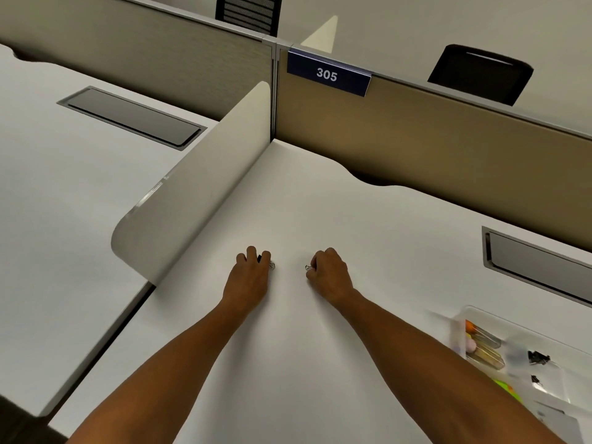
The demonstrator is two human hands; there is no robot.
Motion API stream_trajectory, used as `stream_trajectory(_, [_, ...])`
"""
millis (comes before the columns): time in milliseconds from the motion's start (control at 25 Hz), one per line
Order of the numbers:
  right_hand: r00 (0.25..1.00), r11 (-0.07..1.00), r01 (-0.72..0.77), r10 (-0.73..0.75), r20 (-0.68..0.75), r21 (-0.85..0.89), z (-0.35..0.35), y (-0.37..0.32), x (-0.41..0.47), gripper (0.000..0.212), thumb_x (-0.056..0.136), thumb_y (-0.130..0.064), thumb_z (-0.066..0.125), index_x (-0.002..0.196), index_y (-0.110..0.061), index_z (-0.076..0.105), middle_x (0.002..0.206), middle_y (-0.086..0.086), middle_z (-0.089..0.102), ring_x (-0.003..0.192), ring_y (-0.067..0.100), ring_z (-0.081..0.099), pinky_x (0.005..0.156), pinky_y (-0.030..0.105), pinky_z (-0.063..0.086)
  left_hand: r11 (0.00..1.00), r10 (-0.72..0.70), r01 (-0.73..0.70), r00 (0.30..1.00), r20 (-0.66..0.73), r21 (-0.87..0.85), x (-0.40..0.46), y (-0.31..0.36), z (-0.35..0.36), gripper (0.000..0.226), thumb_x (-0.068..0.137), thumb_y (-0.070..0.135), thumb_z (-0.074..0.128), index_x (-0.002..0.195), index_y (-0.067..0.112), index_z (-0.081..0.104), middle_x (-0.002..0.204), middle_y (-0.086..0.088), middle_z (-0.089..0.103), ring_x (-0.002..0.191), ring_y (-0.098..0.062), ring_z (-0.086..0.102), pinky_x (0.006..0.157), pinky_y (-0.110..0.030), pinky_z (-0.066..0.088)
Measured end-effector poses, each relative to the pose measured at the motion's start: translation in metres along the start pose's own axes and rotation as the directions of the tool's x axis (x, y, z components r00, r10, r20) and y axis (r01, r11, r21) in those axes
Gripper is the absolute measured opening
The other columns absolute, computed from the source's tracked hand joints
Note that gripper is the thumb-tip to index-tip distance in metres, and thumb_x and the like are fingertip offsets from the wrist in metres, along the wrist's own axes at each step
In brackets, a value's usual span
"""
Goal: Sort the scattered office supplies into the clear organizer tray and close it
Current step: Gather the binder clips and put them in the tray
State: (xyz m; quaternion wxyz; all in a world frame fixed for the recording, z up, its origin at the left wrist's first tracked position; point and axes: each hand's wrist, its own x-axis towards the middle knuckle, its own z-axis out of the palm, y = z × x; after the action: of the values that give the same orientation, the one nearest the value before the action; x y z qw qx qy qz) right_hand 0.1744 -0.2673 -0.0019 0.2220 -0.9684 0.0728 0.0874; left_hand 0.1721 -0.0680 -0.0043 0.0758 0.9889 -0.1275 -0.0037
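Both my hands rest on the white desk near its middle. My left hand (251, 272) is curled around a black binder clip (260, 259), whose wire handle pokes out at the fingertips. My right hand (328, 270) is curled too, with the wire loop of a small clip (308, 267) showing at its fingertips. The clear organizer tray (464, 314) lies open at the lower right, blurred. It holds orange and pink items, clear tubes, neon sticky notes and two black binder clips (538, 357) in separate compartments.
A white curved divider (198, 200) stands just left of my left hand. A tan partition with a "305" sign (327, 74) bounds the desk's back. A grey cable hatch (538, 264) is set into the desk at right. Black chairs stand beyond the partition.
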Motion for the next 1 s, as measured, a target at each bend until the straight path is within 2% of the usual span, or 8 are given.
stream_trajectory(160, [0.999,0.994,-0.033,0.036,-0.019,0.104,0.004,0.006,-0.029,0.012,0.087,-0.022,0.061,0.087,-0.01,0.061,0.099,0.006,0.056,0.083,0.02,0.055,0.07,0.03,0.041,0.993,0.109,-0.108,0.994,-0.022,0.051,-0.01,-0.008,-0.004,0.022,0.069,-0.004,0.066,0.086,0.008,0.059,0.075,-0.009,0.051,0.052,-0.021,0.045,0.032,-0.025,0.035])
stream_trajectory(280, [0.986,0.931,-0.144,0.164,-0.031,0.336,0.006,0.004,-0.054,0.012,0.084,-0.018,0.065,0.092,-0.009,0.067,0.095,0.004,0.063,0.084,0.019,0.062,0.074,0.034,0.051,0.983,0.17,-0.17,0.985,0.001,0.075,-0.011,-0.017,-0.006,0.021,0.071,-0.005,0.068,0.084,0.009,0.059,0.074,-0.007,0.049,0.047,-0.019,0.037,0.035,-0.026,0.031])
stream_trajectory(360, [0.957,0.775,-0.26,0.285,0.048,0.576,0.008,0.002,-0.069,0.009,0.084,-0.016,0.066,0.091,-0.009,0.068,0.09,0.005,0.069,0.072,0.02,0.071,0.068,0.035,0.059,0.984,0.172,-0.173,0.985,0.017,0.035,-0.01,-0.022,-0.008,0.014,0.078,-0.005,0.06,0.085,0.006,0.057,0.076,-0.008,0.046,0.048,-0.021,0.032,0.039,-0.029,0.032])
stream_trajectory(440, [0.902,0.526,-0.377,0.394,0.174,0.763,0.009,0.003,-0.08,0.006,0.084,-0.014,0.067,0.087,-0.01,0.069,0.085,0.005,0.07,0.063,0.016,0.072,0.059,0.029,0.058,0.984,0.176,-0.177,0.984,0.019,0.021,-0.012,-0.026,-0.009,0.01,0.084,-0.004,0.053,0.084,0.006,0.053,0.078,-0.008,0.043,0.052,-0.022,0.03,0.042,-0.033,0.034])
stream_trajectory(520, [0.851,0.298,-0.431,0.447,0.274,0.852,0.009,0.005,-0.087,0.007,0.083,-0.012,0.069,0.082,-0.006,0.071,0.08,0.007,0.067,0.061,0.017,0.072,0.065,0.028,0.057,0.977,0.2,-0.203,0.979,0.044,0.06,-0.016,-0.03,-0.009,0.009,0.089,0.001,0.049,0.085,0.009,0.051,0.08,-0.006,0.043,0.056,-0.022,0.033,0.045,-0.036,0.039])
stream_trajectory(600, [0.82,0.168,-0.446,0.471,0.326,0.879,0.009,0.006,-0.092,0.007,0.083,-0.009,0.07,0.08,-0.002,0.072,0.077,0.009,0.065,0.06,0.018,0.07,0.073,0.031,0.057,0.972,0.224,-0.227,0.973,0.049,0.061,-0.02,-0.035,-0.008,0.008,0.092,0.005,0.046,0.086,0.009,0.05,0.082,-0.005,0.043,0.06,-0.022,0.038,0.048,-0.037,0.042])
stream_trajectory(760, [0.803,0.099,-0.441,0.487,0.343,0.892,0.006,0.005,-0.097,0.005,0.082,-0.005,0.07,0.08,-0.001,0.071,0.079,0.01,0.064,0.056,0.017,0.069,0.078,0.032,0.059,0.977,0.203,-0.2,0.979,0.028,-0.072,-0.023,-0.041,-0.008,0.015,0.099,0.018,0.045,0.096,0.01,0.058,0.091,-0.006,0.052,0.076,-0.024,0.049,0.057,-0.04,0.047])
stream_trajectory(1000, [0.812,0.068,-0.411,0.481,0.331,0.909,-0.002,-0.001,-0.104,0.008,0.082,-0.005,0.071,0.079,0.001,0.069,0.08,0.012,0.061,0.056,0.017,0.066,0.067,0.027,0.059,0.969,0.037,-0.018,0.996,0.075,-0.246,-0.011,-0.038,-0.013,0.009,0.09,0.012,0.052,0.091,0.012,0.061,0.083,-0.006,0.06,0.076,-0.025,0.054,0.063,-0.036,0.045])
